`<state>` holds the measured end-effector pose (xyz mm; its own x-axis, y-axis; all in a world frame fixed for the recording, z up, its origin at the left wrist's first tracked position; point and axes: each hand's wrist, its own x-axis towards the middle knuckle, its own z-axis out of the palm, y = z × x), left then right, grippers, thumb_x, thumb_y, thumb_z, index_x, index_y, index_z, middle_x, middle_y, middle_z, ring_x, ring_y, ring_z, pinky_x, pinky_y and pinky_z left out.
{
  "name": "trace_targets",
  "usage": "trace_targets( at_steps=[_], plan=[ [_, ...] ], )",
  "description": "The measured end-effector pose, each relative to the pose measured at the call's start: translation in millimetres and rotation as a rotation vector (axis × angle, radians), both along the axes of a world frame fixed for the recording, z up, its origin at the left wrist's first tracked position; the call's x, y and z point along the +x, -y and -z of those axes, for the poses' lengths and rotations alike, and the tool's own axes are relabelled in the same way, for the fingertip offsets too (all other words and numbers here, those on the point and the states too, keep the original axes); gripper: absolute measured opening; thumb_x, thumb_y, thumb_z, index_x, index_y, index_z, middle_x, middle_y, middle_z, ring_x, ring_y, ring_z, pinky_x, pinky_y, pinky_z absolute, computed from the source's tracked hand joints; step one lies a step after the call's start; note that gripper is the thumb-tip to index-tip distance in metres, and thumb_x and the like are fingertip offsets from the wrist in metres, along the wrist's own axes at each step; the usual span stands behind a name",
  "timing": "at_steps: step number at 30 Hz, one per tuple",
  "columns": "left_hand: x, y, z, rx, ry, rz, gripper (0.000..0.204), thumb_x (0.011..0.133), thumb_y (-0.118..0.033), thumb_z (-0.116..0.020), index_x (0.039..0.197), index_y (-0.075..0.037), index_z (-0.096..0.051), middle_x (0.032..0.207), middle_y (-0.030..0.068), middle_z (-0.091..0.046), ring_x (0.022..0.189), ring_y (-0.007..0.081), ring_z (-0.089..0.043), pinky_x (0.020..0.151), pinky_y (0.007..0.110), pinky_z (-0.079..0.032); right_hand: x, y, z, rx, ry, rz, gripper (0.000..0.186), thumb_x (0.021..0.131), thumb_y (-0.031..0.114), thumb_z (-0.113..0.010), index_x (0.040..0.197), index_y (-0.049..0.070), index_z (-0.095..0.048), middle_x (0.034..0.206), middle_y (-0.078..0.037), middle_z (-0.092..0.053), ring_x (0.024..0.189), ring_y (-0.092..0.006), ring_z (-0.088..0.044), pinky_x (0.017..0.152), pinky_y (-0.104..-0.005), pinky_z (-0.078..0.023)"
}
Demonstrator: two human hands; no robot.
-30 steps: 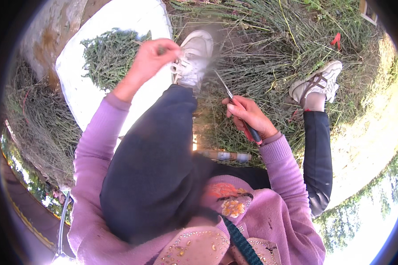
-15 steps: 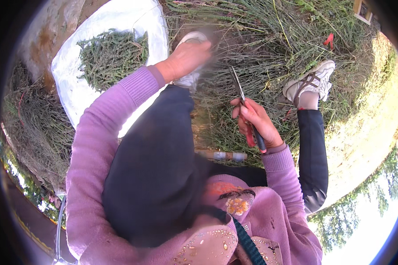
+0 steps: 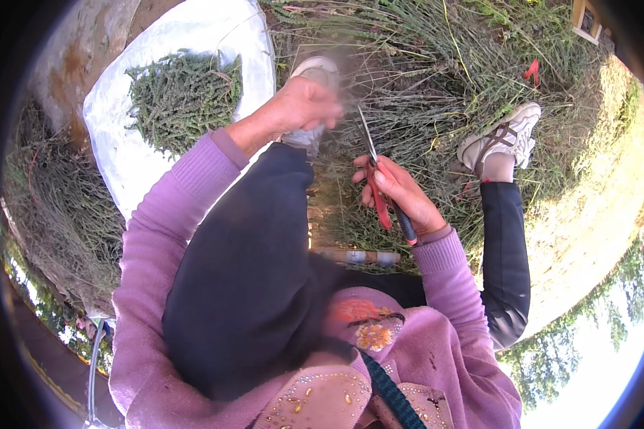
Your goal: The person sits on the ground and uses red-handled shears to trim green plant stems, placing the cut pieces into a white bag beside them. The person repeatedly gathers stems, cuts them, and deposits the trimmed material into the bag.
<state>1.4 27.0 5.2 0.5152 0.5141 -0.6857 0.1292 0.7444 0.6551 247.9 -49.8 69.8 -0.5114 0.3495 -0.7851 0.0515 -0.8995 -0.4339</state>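
My right hand [image 3: 401, 191] is wrapped around a pair of scissors [image 3: 368, 139] with red and black handles. Their slim metal blades point up and away, close together. Left of the blades, my left hand [image 3: 306, 104] hovers in front of my left shoe [image 3: 316, 70], its fingers curled in and slightly blurred. Whatever those fingers may pinch is too small or smeared to make out. Beyond both hands lie long cut green stems [image 3: 408, 79], spread over the ground. A pile of short leafy sprigs [image 3: 186, 96] rests on a white plastic sheet [image 3: 114, 154] at the left.
My right shoe [image 3: 504, 136] stands among the stems, with a red scrap [image 3: 531, 71] beyond it. A pale tube-like piece [image 3: 358, 256] lies between my legs. More dry stems [image 3: 64, 193] are heaped at far left. A wooden frame [image 3: 587, 21] shows at upper right.
My left hand has dropped a little nearer to me. My right hand has shifted slightly left with the scissors, bringing the blades nearer to the left hand.
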Motion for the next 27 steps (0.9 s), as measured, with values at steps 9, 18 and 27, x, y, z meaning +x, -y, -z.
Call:
trace_targets(
  at_steps=[9,18,27],
  plan=[
    [-2.9,15.8,-7.5,-0.041,0.026,0.129,0.015,0.091,-0.012,-0.063,0.089,0.002,-0.068,0.067,0.0032,-0.065,0.043,0.0022,-0.046,0.04,0.018,-0.034,-21.2,-13.8,-5.4,-0.116,0.033,0.15,0.039,0.094,0.027,-0.059,0.118,-0.002,-0.05,0.083,-0.001,-0.056,0.051,-0.0027,-0.044,0.043,-0.0185,-0.037],
    [-155.3,-6.2,-27.3,0.794,-1.244,0.497,0.014,0.083,-0.009,-0.064,0.095,-0.002,-0.065,0.079,0.0175,-0.065,0.075,0.0361,-0.063,0.067,0.044,-0.049,69.9,-50.9,-4.7,0.245,0.388,0.131,0.037,0.097,0.024,-0.053,0.123,-0.002,-0.047,0.085,-0.002,-0.057,0.05,-0.0034,-0.043,0.041,-0.0176,-0.035],
    [-6.0,-75.3,-23.2,1.355,-0.669,0.08,0.016,0.084,-0.004,-0.063,0.099,-0.005,-0.066,0.105,0.0064,-0.063,0.08,0.0274,-0.065,0.067,0.035,-0.051,80.6,-49.2,0.6,0.254,0.269,0.313,0.039,0.097,0.028,-0.053,0.123,-0.001,-0.046,0.09,-0.003,-0.058,0.054,-0.0045,-0.048,0.045,-0.0193,-0.039]
  ],
)
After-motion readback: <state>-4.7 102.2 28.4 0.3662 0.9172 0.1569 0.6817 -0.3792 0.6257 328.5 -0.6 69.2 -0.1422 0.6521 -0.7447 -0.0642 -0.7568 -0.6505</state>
